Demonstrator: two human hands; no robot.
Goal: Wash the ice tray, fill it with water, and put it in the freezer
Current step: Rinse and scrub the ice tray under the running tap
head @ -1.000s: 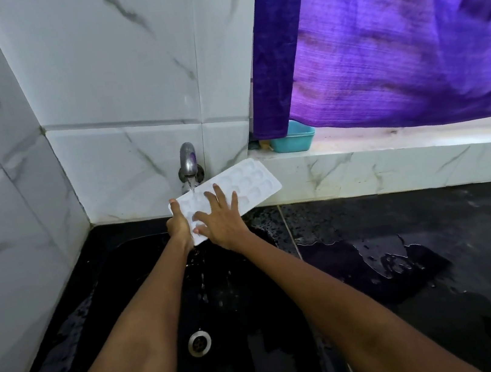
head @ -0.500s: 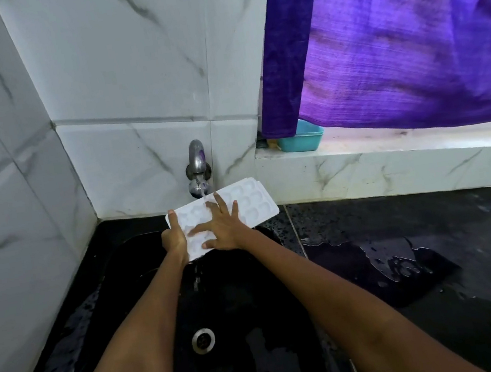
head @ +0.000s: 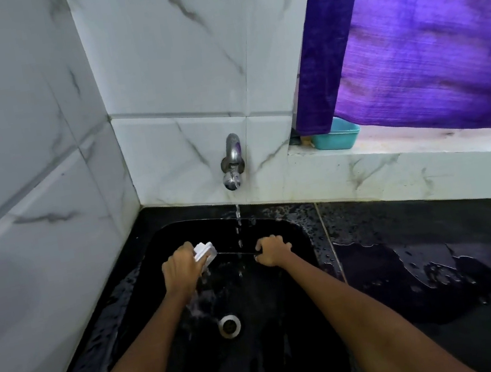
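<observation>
The white ice tray is held low inside the black sink, turned so I see it almost edge-on as a thin line between my hands. Only its white left end shows clearly. My left hand grips that left end. My right hand is closed on the right end. A thin stream of water falls from the steel tap on the tiled wall and passes the tray's middle. Water runs off under my left hand.
The sink drain lies below my arms. The black counter to the right carries a wide puddle. A teal tub stands on the marble ledge under a purple curtain. White tiled walls close in the left and back.
The tray was flat under the tap with my right palm rubbing its top. Now it is lowered into the sink and tipped on edge, one hand on each end.
</observation>
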